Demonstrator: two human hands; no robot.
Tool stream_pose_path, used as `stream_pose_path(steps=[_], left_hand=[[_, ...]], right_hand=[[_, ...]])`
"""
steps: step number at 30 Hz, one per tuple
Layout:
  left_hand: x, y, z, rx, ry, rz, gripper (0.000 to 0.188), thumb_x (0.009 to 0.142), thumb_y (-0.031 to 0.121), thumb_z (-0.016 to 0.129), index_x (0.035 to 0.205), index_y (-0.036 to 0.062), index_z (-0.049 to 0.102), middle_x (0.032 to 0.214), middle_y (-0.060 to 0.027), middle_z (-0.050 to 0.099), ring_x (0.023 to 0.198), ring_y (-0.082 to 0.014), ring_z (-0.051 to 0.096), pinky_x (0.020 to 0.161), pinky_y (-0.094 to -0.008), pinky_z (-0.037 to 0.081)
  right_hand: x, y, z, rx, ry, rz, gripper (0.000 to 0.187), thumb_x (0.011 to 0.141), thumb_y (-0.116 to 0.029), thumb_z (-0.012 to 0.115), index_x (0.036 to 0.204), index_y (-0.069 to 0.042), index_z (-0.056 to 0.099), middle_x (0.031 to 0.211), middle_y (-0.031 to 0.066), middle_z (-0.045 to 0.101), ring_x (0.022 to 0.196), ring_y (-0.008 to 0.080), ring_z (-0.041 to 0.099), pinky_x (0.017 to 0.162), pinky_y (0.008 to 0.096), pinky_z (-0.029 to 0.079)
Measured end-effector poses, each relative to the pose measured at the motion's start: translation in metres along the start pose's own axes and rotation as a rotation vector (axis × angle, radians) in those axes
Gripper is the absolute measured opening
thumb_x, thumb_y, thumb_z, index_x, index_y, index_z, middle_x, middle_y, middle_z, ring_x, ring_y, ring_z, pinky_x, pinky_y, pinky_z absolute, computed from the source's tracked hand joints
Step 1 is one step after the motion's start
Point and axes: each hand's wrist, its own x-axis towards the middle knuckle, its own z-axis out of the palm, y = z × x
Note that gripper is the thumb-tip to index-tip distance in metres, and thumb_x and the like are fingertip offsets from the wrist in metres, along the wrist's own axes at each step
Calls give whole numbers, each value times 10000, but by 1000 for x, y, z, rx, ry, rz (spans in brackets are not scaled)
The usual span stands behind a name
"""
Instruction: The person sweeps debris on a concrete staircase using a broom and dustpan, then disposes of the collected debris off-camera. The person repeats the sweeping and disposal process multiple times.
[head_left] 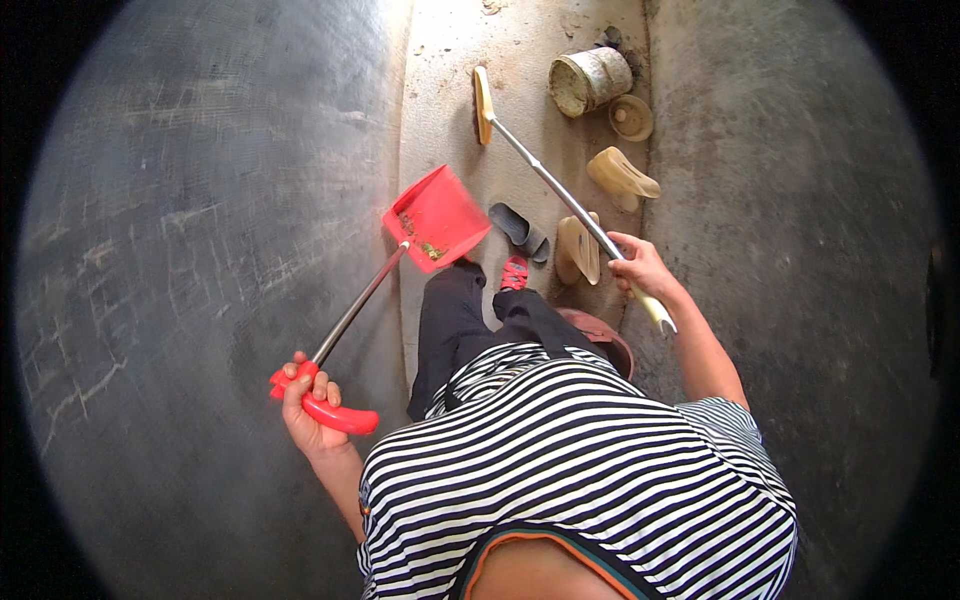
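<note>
My left hand (311, 408) is closed around the red handle of a long-handled dustpan (455, 212). Its red pan hangs in front of my legs, with bits of dirt and green scraps lying in it. In my right hand (641, 268) I grip the metal pole of a long-handled brush (484, 105), near the pole's pale end. The brush head, yellowish with brown bristles, points away from me beyond the dustpan. The two tools are apart.
Dark walls rise on the left and right of a narrow passage. On the floor are a grey slipper (520, 232), beige shoes (620, 175), another beige shoe (577, 250), a dirty tipped bucket (590, 80), a small round bowl (631, 118) and a reddish tub (606, 338). Debris dots the far floor.
</note>
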Motion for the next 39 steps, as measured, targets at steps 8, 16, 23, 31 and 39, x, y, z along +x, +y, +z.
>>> stream_pose_path(steps=[8,16,23,31,39], left_hand=[[86,12,54,2,-38,-98,179,743,-62,490,873,60,495,1006,-86,537,503,-130,416,403,-269,396],[173,50,122,67,-15,-166,203,732,-52,504,878,89,488,1013,-44,525,505,-113,452,394,-269,451],[216,58,184,167,-6,-142,226,720,-44,503,901,89,472,1015,-46,506,506,-103,453,387,-257,448],[238,34,236,220,92,-112,243,700,-58,491,897,82,462,1049,-58,493,498,-111,452,369,-262,446],[220,-7,275,115,321,-19,195,700,-53,492,824,98,492,1013,-54,544,455,-109,432,361,-256,435]], right_hand=[[160,-68,-8,-976,494,-249,571,690,-66,558,1242,-66,412,995,210,585,968,364,544,822,409,433],[120,-171,34,-206,187,-139,573,713,-3,546,1263,-3,386,730,68,555,490,124,517,442,272,432],[74,-246,6,-308,80,199,614,696,15,595,1272,-24,387,619,44,530,453,120,514,406,267,408],[185,-275,-60,-1130,330,-123,553,677,-46,524,1219,-92,427,942,251,582,896,394,566,745,428,462],[211,-364,-98,-150,-128,166,603,778,28,515,1331,-97,312,651,52,494,437,105,459,336,273,369]])
